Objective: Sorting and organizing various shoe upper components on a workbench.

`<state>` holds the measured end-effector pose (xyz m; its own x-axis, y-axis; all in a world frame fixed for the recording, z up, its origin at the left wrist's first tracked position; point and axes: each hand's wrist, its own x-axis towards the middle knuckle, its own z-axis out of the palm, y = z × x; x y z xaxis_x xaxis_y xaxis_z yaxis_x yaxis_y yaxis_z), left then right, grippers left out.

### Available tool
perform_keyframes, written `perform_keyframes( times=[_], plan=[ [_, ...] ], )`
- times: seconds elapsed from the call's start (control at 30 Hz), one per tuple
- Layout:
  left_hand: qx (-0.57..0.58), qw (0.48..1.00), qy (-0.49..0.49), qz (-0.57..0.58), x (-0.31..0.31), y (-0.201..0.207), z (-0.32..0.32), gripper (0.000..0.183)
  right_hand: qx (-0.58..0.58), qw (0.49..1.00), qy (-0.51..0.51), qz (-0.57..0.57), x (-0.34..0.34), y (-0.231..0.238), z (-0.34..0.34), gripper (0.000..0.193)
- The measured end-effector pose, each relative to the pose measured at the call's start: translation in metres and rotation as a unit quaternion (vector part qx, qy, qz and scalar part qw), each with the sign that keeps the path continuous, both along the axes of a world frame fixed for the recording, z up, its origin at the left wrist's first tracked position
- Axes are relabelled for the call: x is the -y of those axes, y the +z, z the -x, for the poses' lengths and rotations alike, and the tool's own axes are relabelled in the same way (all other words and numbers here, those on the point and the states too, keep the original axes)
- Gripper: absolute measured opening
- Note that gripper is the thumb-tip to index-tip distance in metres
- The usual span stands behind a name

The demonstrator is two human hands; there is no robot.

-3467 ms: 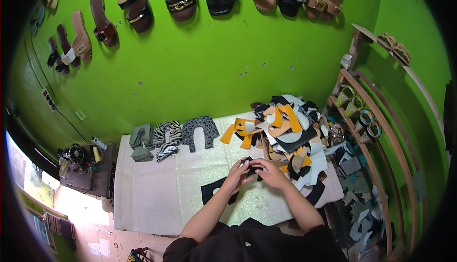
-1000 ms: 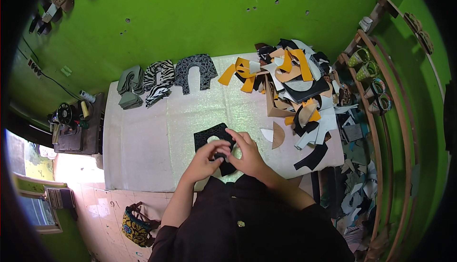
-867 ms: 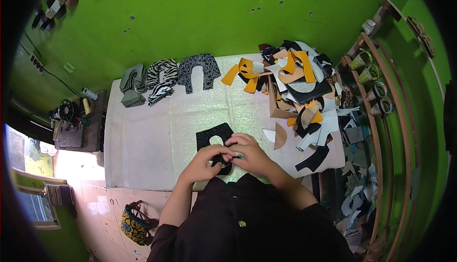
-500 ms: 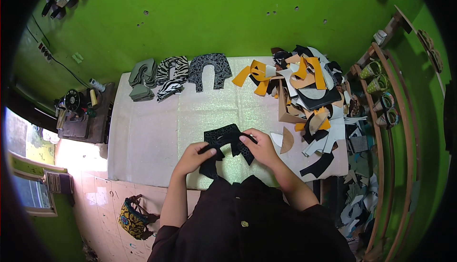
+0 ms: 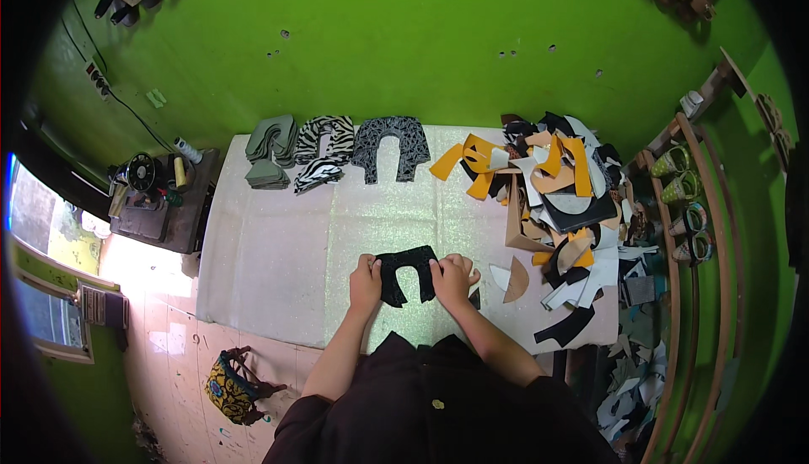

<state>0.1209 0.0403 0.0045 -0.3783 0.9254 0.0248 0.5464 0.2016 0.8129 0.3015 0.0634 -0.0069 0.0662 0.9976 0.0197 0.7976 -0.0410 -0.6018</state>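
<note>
Near the front edge of the table, both hands grip a black U-shaped cut piece [image 5: 403, 258] by its sides, its two legs pointing toward me. My left hand [image 5: 365, 284] is closed on the left edge. Closed on the right edge is my right hand [image 5: 452, 280], and a small dark bit [image 5: 475, 299] shows beside it; whether this is a separate piece I cannot tell. At the back lie a stack of grey-green cut pieces [image 5: 272, 139], zebra-striped pieces [image 5: 327, 138] and a U-shaped black-and-white patterned piece [image 5: 389, 133].
An open cardboard box [image 5: 517, 226] heaped with orange, tan, white and black scraps [image 5: 558, 165] stands at the right. A curved black offcut [image 5: 565, 327] lies near the front corner. A sewing machine [image 5: 143, 179] is at the left, a wooden rack with sandals [image 5: 681, 184] at the right.
The black material, bunched and overlapping between my hands before, is now spread out as one U shape. Both hands have moved to its sides. The view has shifted slightly.
</note>
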Motion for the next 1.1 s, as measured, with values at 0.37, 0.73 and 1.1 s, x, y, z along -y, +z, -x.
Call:
perform_keyframes(
  times=[0.37, 0.73, 1.1],
  plan=[
    [-0.189, 0.981, -0.006, 0.031, 0.001, 0.012, -0.007, 0.02, 0.113, 0.981, 0.02, -0.157, -0.004, -0.005, 0.01, 0.034],
    [-0.272, 0.938, -0.19, 0.103, 0.017, -0.012, -0.024, 0.053, 0.164, 0.96, 0.212, -0.079, 0.012, -0.006, 0.005, 0.049],
    [-0.178, 0.97, -0.156, 0.048, 0.017, 0.018, -0.018, 0.049, -0.169, 0.972, -0.092, -0.137, -0.113, -0.004, -0.038, 0.033]
  ],
)
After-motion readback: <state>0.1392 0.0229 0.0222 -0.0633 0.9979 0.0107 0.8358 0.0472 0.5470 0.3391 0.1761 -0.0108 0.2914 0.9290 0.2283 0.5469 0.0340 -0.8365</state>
